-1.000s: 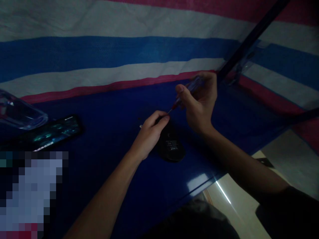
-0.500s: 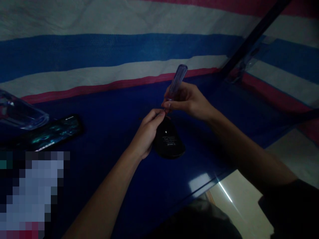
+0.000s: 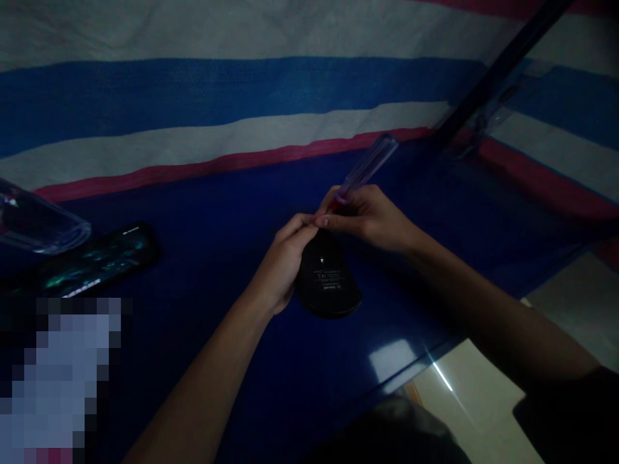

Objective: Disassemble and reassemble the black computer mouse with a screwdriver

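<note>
Pinching the lower end of a small screwdriver with a clear, bluish plastic handle (image 3: 365,169), my right hand (image 3: 370,219) has its thumb and fingertips closed around the tool where a red collar shows. From that pinch the handle slants up and away to the right, clear of my fingers. The tip points down toward the far end of a black, rounded plastic computer mouse (image 3: 327,278) lying underside-up just below my grip, a pale label printed on it. The tip itself is hidden by my fingers, so I cannot tell whether it touches the mouse.

My left hand (image 3: 286,260) lies against the mouse's left edge, its fingers curled around the far end, and its fingertips meet those of my right hand right at the pinch. It is closed on the mouse, steadying it on the glossy dark blue tabletop (image 3: 222,258).

Well away to the left of my hands, a dark smartphone with a lit screen (image 3: 91,263) lies flat, and beyond it sits a clear plastic container (image 3: 33,222). Behind everything hangs a woven tarpaulin striped blue, white and pink (image 3: 217,109).
</note>
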